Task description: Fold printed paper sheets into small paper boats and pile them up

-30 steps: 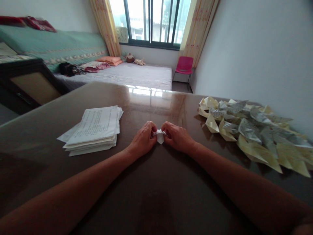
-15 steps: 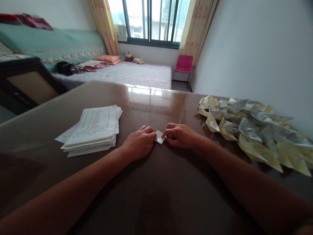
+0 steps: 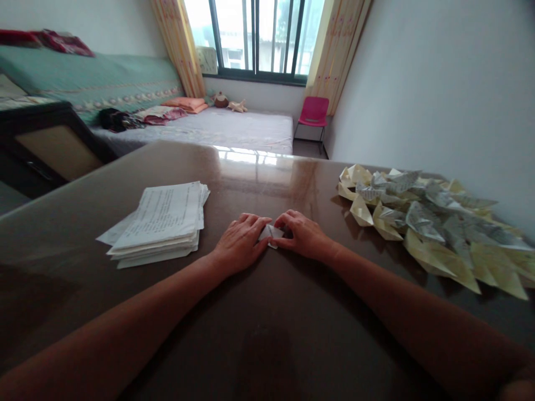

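Observation:
A small folded piece of white paper (image 3: 272, 231) lies on the brown glossy table (image 3: 267, 312), between my two hands. My left hand (image 3: 241, 239) rests at its left side, thumb and fingers closed on that edge. From the right, my right hand (image 3: 304, 236) grips it with bent fingers and the thumb at its near edge. Parts of the paper are hidden under my fingertips. To the left is a stack of printed sheets (image 3: 159, 217). Several folded paper boats (image 3: 426, 223), yellowish and printed grey, sit in a cluster on the right.
Beyond the table's far edge is a bed (image 3: 251, 128) with folded orange cloth (image 3: 184, 104) on it. A pink chair (image 3: 314, 111) stands under the window by the right wall. A dark cabinet (image 3: 54, 147) is at the left.
The paper was pinched up between both hands, then lay as a flat diamond, and now has fingers and thumbs around both sides. My right hand has shifted slightly left.

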Demonstrator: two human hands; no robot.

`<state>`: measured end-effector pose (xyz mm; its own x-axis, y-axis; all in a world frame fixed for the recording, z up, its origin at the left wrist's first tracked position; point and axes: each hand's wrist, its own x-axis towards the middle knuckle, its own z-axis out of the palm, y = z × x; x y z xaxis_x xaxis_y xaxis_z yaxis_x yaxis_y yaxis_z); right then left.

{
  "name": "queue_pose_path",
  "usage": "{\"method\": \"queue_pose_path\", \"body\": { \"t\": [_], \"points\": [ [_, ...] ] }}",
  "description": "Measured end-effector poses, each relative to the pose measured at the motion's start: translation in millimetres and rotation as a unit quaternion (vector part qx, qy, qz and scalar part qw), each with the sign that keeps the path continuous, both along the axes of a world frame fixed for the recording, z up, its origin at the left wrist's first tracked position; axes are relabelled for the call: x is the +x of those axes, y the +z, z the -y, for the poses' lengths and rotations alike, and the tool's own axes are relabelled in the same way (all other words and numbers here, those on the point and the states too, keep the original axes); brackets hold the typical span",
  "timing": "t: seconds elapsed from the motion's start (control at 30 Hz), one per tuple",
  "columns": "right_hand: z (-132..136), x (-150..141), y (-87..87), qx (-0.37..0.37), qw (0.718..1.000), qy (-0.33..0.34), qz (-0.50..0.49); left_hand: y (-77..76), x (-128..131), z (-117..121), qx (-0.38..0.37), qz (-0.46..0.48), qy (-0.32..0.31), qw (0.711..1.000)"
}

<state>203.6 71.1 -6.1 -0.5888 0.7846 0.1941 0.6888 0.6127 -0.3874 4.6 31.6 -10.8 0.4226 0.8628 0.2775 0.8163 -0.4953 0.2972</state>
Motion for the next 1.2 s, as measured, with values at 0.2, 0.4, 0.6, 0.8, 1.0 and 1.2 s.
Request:
{"method": "queue_pose_path", "body": {
  "t": [0.2,0.4,0.6,0.8,1.0,1.2],
  "points": [
    [0,-2,-1.0,-0.098,0.990,0.011,-0.097,-4.1,-1,-1,-0.055,0.161,-0.019,0.985],
    [-3,-1,-2.0,-0.178,0.967,0.049,-0.175,6.3,2,-2,-0.133,0.247,0.018,0.960],
    [-3,-1,-2.5,-0.185,0.968,0.043,-0.167,7.9,1,-7,-0.129,0.313,0.020,0.941],
    [-3,0,1.5,-0.214,0.965,0.057,-0.138,8.0,-3,-11,-0.119,0.284,0.027,0.951],
    [-5,-1,3.5,-0.135,0.973,0.029,-0.187,6.5,-2,-12,-0.099,0.240,0.016,0.966],
    [-5,-3,1.2,-0.111,0.967,0.031,-0.228,6.7,0,-9,-0.072,0.310,0.030,0.948]
  ]
}}
